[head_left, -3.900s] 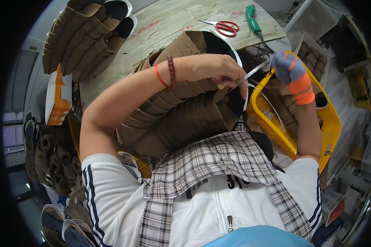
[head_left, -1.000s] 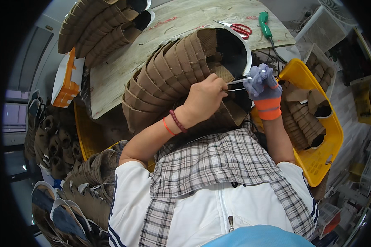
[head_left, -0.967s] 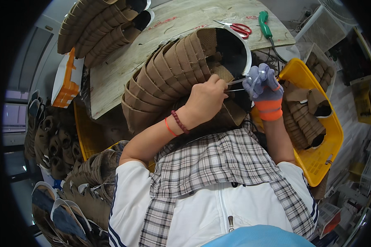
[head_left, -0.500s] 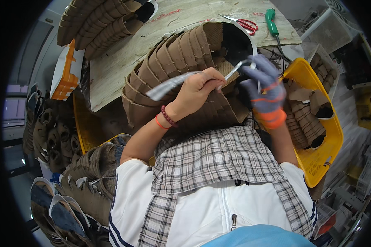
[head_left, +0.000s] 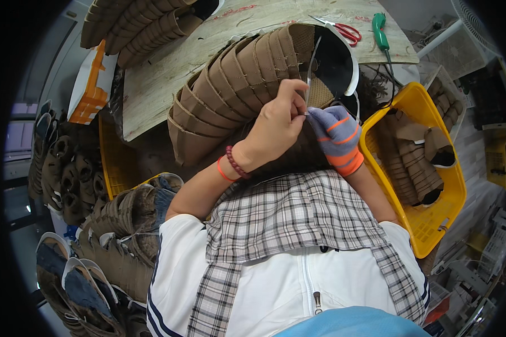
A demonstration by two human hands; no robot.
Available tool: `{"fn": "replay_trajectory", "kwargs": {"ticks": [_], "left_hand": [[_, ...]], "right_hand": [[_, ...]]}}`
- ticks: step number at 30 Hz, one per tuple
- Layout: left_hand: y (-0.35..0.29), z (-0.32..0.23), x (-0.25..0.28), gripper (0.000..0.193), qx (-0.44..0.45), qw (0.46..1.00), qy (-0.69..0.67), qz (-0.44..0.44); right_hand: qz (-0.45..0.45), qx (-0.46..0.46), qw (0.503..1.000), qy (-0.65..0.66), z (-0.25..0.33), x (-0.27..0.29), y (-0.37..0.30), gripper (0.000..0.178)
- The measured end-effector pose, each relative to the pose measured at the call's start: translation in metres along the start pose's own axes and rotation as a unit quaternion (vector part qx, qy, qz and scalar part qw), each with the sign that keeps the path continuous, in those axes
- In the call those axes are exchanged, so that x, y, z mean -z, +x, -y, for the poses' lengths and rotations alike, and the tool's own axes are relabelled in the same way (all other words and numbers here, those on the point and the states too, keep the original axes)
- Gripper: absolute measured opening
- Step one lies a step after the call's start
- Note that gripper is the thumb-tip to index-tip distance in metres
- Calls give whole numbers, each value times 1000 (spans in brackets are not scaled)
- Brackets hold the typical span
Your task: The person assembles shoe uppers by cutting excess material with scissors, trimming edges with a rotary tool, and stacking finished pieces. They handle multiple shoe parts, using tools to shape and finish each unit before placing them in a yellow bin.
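Observation:
A long nested stack of brown shoe uppers (head_left: 230, 78) rests against the table's near edge, its black-lined end at the right. My bare left hand (head_left: 276, 124), with a dark red bead bracelet and a red cord on the wrist, pinches a thin white strip (head_left: 310, 72) beside the stack. Part of the strip stands up above my fingers, in front of the black lining. My right hand (head_left: 337, 137), in a grey glove with orange stripes, is closed with its fingertips against my left fingers. A small white bit of the strip shows between them.
On the wooden table (head_left: 163, 92) lie red-handled scissors (head_left: 348, 32), a green corded tool (head_left: 380, 33) and more stacked uppers (head_left: 146, 33). A yellow basket (head_left: 454, 205) of uppers stands at right. Piled footwear pieces (head_left: 118, 247) fill the left, near an orange-and-white box (head_left: 90, 90).
My right hand has come down and left to meet my left hand. The strip, which trailed leftward and stretched between my hands, now points upward. The view has shifted slightly.

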State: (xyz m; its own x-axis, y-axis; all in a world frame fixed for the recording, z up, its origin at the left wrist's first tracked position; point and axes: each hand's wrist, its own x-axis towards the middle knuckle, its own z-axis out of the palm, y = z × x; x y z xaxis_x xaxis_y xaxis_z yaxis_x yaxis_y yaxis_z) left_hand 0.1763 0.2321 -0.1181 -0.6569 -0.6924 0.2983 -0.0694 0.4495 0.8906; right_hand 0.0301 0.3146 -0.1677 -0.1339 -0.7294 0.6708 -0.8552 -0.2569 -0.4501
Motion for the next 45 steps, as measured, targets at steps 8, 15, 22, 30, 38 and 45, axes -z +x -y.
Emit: {"fn": "replay_trajectory", "kwargs": {"ticks": [8, 15, 22, 30, 38, 45], "left_hand": [[-18, 22, -4, 18, -197, 966, 151, -75], [-11, 25, 3, 14, -187, 957, 221, 10], [-4, 20, 40, 11, -230, 885, 346, 211], [-3, 9, 52, 14, -103, 930, 259, 238], [32, -27, 11, 37, -312, 814, 489, 33], [54, 3, -33, 10, -235, 829, 476, 176]], "right_hand": [[136, -367, 783, 484, -1, 7, 2, 15], [144, -271, 871, 384, -8, 4, 7, 9], [161, -181, 949, 200, -77, 21, 36, 21], [189, -236, 930, 209, -163, 6, 121, 20], [271, -134, 889, -344, -319, -80, 170, 29], [219, -278, 905, -237, -298, -47, 146, 34]]}}
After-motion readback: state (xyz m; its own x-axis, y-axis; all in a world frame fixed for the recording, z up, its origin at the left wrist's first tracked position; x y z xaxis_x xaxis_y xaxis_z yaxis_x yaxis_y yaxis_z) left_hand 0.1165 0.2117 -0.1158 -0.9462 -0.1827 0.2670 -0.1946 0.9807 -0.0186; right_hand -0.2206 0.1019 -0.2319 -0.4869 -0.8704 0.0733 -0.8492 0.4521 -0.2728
